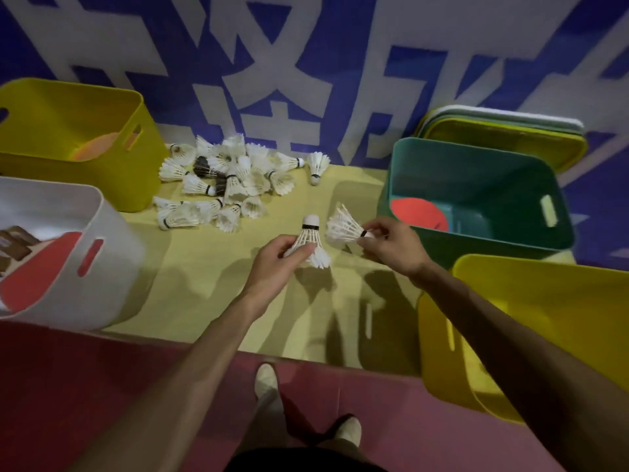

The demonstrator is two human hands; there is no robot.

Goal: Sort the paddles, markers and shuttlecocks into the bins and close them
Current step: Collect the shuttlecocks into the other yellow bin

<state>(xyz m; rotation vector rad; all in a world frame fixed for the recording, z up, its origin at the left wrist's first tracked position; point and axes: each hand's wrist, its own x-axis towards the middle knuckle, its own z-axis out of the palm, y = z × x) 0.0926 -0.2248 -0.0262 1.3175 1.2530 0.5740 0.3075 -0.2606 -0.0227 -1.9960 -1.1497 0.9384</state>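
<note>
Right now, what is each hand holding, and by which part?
The left hand grips one shuttlecock around its feather skirt, cork up. The right hand pinches a second shuttlecock by its cork end.

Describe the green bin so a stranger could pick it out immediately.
On the right of the yellow mat, just beyond the right hand, stands an open bin with a red paddle inside. It alone is green; the others are yellow or white.
</note>
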